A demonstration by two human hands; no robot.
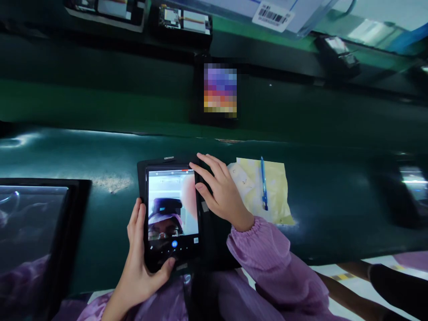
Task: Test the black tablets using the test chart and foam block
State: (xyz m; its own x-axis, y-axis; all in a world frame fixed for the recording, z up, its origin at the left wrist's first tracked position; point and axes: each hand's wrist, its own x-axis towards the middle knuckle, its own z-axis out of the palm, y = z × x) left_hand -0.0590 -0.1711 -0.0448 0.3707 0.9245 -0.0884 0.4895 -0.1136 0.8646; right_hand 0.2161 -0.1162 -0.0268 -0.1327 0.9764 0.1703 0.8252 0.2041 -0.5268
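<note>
The dark green bench (83, 151) fills the middle of the frame from left to right. Its far edge runs just above centre, and its near edge cuts across the lower right. The widest bare stretch lies to the right of centre. A smaller bare patch sits left of centre, above a large black-framed screen (30, 223) that closes off the lower left corner.

A purple sleeve (267, 254) rises from the lower right to the right hand (220, 191). That hand's fingers are spread apart, and their tips rest on the tablet's upper right corner and right edge.

The tablet (172, 209) sits just left of bottom centre, lifted over the bench's near edge. Its long axis runs up and down the frame, its top end points away from the person, and its screen faces the camera. It is black-bordered and lit, showing a camera preview with a row of controls and a blue button along the bottom.

The left hand (140, 263) is clamped on it, fingers along the left edge and thumb over the bottom border.

Just right of the hands a yellow sheet (277, 187) lies flat with a blue pen (264, 183) on it, the pen lying nearly upright in the frame.
</note>
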